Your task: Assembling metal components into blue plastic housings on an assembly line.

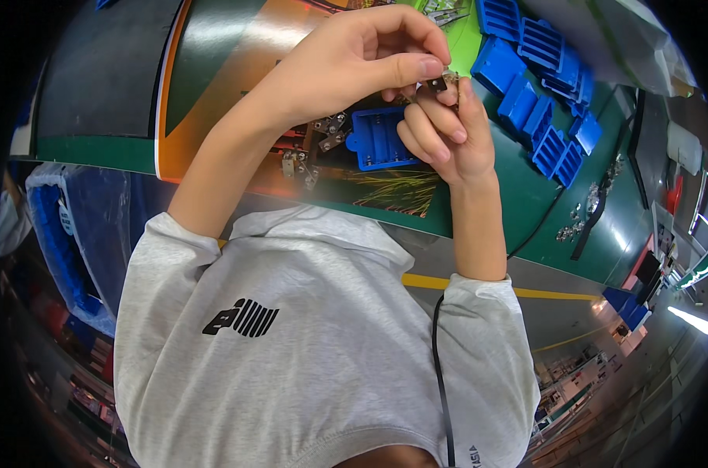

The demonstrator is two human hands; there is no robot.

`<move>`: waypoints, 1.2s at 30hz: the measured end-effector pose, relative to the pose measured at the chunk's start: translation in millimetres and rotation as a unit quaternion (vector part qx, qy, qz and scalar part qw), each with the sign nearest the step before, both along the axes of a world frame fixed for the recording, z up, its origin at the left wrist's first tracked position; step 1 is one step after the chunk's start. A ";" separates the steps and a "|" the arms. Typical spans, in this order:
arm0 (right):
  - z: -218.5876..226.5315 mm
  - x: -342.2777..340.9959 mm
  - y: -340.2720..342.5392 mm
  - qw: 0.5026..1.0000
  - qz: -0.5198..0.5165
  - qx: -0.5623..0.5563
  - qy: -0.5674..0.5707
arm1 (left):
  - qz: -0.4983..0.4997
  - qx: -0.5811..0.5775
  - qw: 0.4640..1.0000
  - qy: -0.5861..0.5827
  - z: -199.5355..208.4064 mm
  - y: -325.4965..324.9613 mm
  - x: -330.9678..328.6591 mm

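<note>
My left hand [365,62] reaches over the bench from the left, its thumb and index finger closed on a small dark metal piece with a hole [437,83]. My right hand [454,129] meets it from below, fingers curled, thumb and index finger pinching the same small part. The far side of that part is hidden by the fingertips. Just below the hands lies a blue plastic case with compartments [381,140], its open side up. Small silver metal clips [293,165] lie loose to the left of the case.
Several blue slotted plastic cases [518,97] lie in rows on the green bench mat [479,207] at the right. Tweezers [446,15] rest on a bright green surface at the back. Small shiny metal parts [574,226] are scattered far right, near a black cable [542,222].
</note>
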State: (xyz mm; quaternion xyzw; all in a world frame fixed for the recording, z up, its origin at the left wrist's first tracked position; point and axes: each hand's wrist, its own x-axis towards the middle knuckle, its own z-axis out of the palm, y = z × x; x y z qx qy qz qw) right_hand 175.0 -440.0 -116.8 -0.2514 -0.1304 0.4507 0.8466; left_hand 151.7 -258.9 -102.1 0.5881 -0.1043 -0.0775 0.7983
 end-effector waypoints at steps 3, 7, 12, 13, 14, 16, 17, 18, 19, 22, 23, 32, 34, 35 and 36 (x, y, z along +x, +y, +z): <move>0.1 -0.4 -1.4 1.000 -0.011 0.021 0.009 | -0.029 0.036 0.999 0.016 6.3 5.8 0.9; -0.3 -0.8 -2.9 0.997 0.004 0.065 0.034 | -0.056 0.058 0.996 0.026 8.9 3.1 -0.7; 2.8 -0.9 -4.5 0.997 0.024 0.062 -0.028 | -0.166 -0.230 0.945 0.160 1.2 -2.2 -0.6; 3.5 0.7 -6.6 0.998 0.011 0.027 -0.050 | -0.189 -0.290 0.918 0.195 -1.1 -4.3 -0.5; 3.4 1.4 -7.1 0.998 0.009 0.027 -0.050 | -0.191 -0.289 0.917 0.195 -1.8 -4.9 -0.6; 2.7 2.4 -6.3 0.993 -0.014 -0.056 -0.104 | -0.175 -0.287 0.921 0.195 -2.4 -4.0 -1.8; 3.1 1.7 -5.0 0.993 -0.024 -0.051 -0.100 | -0.178 -0.287 0.921 0.195 -2.4 -3.8 -1.4; 2.6 2.1 -6.6 0.993 -0.027 -0.052 -0.100 | -0.162 -0.290 0.924 0.189 -2.2 -3.4 -1.0; 1.5 2.5 -8.6 0.982 -0.047 -0.110 -0.146 | -0.146 -0.294 0.927 0.183 -1.9 -3.5 -0.6; 3.3 2.9 -9.7 0.956 -0.084 -0.192 -0.207 | -0.127 -0.264 0.939 0.183 -1.5 -4.9 -0.2; 4.4 2.9 -9.8 0.945 -0.101 -0.217 -0.222 | -0.127 -0.263 0.939 0.183 -0.6 -4.8 -0.4; 1.5 3.7 -6.1 0.813 -0.245 -0.372 -0.374 | -0.082 -0.131 0.968 0.196 2.9 2.7 0.4; 3.1 2.9 -4.5 0.809 -0.280 -0.350 -0.379 | -0.109 -0.150 0.960 0.208 1.4 -1.7 0.3; 5.3 2.4 -5.0 0.871 -0.267 -0.287 -0.295 | -0.137 -0.170 0.950 0.221 -0.5 -4.6 0.0; 6.7 2.5 -5.4 0.920 -0.250 -0.219 -0.206 | -0.148 -0.179 0.948 0.217 -3.1 -5.9 -0.1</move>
